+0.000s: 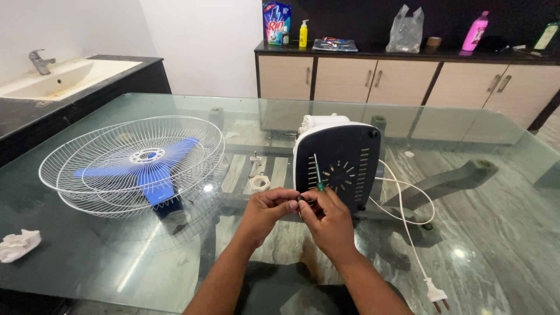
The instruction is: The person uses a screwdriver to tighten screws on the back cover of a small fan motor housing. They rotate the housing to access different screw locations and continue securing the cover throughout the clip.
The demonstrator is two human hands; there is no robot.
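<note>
On the glass table (478, 233), seen from my head camera, my right hand (329, 219) grips a green screwdriver (317, 173) while my left hand (265, 209) pinches something tiny at its tip. I judge disassembly well along: white grilles (87, 169) and blue blade (149, 172) lie aside; the dark motor housing (344, 157) remains.

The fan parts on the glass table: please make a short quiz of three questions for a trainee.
1. True or false: the blue fan blade lies inside the white wire guards.
2. Which hand holds the green screwdriver? A) left hand B) right hand
3. Complete: the white plug lies on the ___ table.

Key: 1 true; 2 B; 3 glass. The dark motor housing stands just behind both hands.
</note>
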